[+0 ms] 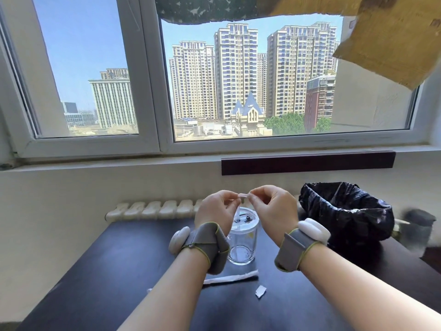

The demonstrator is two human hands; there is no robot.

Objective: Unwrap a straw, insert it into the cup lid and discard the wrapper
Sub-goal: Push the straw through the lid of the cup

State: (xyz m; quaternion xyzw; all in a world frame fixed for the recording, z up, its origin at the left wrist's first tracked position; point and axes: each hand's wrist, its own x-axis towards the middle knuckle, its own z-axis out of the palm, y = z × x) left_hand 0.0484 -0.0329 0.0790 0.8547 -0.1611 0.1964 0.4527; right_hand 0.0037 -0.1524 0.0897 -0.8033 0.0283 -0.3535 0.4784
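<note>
Both hands, left (pixel 216 209) and right (pixel 274 206), pinch the straw (pixel 238 212) top above the cup (pixel 242 242). Wrapper (pixel 230 278) (plus a scrap (pixel 260 290)) lies near the table's (pixel 119 271) front edge.

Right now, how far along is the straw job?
Mostly done: the straw already stands in the cup lid. In hand: the left hand and right hand pinch a paper bit at its top. Left: the wrapper and torn scrap lie on the table, not yet in the bin.
</note>
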